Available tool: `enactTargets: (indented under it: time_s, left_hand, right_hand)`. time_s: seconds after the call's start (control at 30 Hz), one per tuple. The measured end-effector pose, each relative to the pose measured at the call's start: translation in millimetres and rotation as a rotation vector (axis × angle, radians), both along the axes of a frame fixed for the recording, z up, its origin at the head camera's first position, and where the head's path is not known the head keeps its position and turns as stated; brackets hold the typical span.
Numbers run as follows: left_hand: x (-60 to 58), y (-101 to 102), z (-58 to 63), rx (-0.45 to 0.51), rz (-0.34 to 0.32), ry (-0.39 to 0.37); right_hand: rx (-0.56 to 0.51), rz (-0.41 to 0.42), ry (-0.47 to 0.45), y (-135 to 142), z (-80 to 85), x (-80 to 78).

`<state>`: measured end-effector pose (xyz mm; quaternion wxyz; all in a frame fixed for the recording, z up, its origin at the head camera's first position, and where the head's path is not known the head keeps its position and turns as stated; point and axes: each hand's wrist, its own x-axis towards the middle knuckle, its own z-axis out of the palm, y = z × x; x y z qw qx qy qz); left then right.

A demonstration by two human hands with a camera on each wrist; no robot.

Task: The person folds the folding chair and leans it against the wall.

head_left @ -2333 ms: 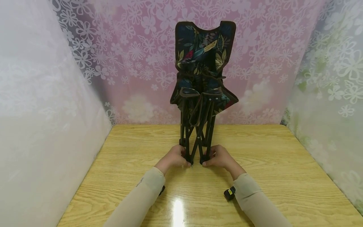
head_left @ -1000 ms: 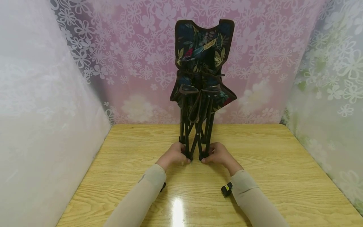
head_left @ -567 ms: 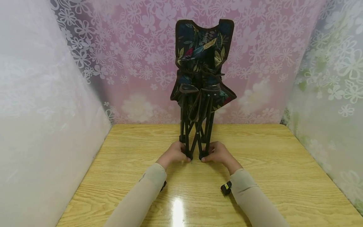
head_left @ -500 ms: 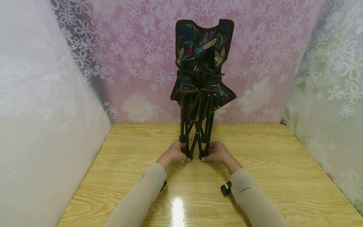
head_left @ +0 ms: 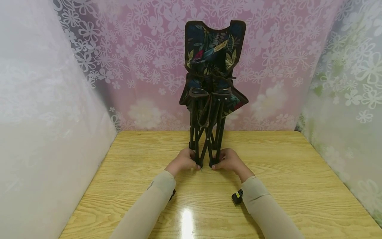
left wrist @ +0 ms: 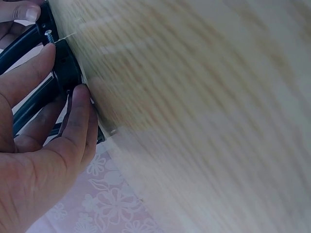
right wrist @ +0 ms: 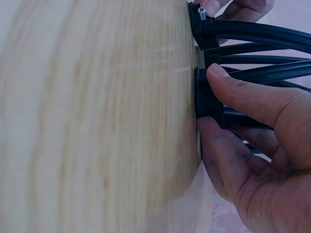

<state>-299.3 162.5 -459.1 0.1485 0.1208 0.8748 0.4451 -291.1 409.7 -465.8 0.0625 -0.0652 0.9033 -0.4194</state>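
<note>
A folding camp chair [head_left: 215, 49], nearly closed up, stands upright on the table, its dark fabric printed with leaves and flowers. Thin black legs [head_left: 208, 139] cross beneath the fabric. My left hand [head_left: 184, 160] grips the near left black plastic foot [left wrist: 66, 65], thumb on one side and fingers on the other. On the near right foot [right wrist: 209, 99], my right hand [head_left: 230, 161] has the same kind of pinch. A small metal screw [right wrist: 201, 13] sticks out of the left foot. In each wrist view, the opposite hand's fingertips show at the top.
The wood-grain table [head_left: 143, 149] reaches back to a pink flowered curtain [head_left: 143, 66]. Pale sheeting [head_left: 44, 99] hangs at the left, and a flowered white sheet [head_left: 352, 93] at the right. A small black device [head_left: 237, 197] is at the right wrist.
Both hands and the chair have shifted slightly toward the back of the table. The grip on the two feet stays the same, and the chair remains folded.
</note>
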Motion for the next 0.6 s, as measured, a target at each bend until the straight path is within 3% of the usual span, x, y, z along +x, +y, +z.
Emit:
enactTargets:
  time_s: [0.6]
  left_hand:
    - [-2.9, 1.2, -2.5, -0.002, 0.020, -0.003]
  right_hand:
    - [0.031, 0.001, 0.011, -0.2, -2.7, -6.6]
